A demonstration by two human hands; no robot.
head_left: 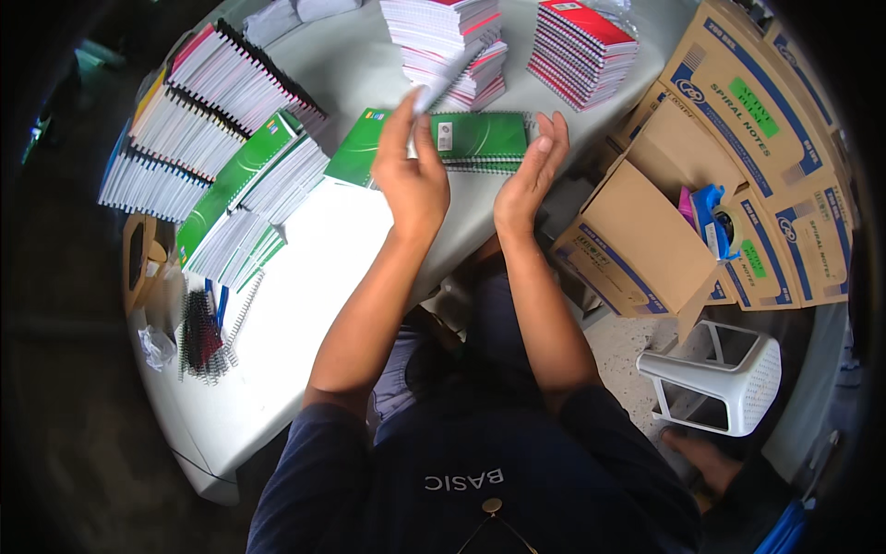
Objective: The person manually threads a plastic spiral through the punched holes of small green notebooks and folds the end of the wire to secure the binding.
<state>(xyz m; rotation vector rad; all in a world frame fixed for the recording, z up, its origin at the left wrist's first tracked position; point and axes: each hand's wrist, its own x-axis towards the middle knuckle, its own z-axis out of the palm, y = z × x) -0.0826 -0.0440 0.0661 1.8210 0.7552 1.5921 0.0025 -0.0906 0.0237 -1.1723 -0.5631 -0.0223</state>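
Note:
My left hand (411, 180) is raised over the table, its fingers closed on a thin grey-white thing (454, 76) that slants up to the right. It is blurred and seen nearly edge-on, so its kind is unclear. Under and between my hands lie green-covered spiral notebooks (489, 134), a white label on the top one. My right hand (528, 180) is beside their right end, fingers stretched out and holding nothing. Farther left, another green notebook cover (231, 185) tops a fanned row of notebooks.
Notebook stacks (452, 46) and a red-topped stack (586, 51) stand at the far side. Black-bound notebooks (208, 115) line the left. Loose binding coils (201, 337) lie near the left edge. An opened carton (637, 235), more cartons (757, 102) and a white stool (715, 379) are at right.

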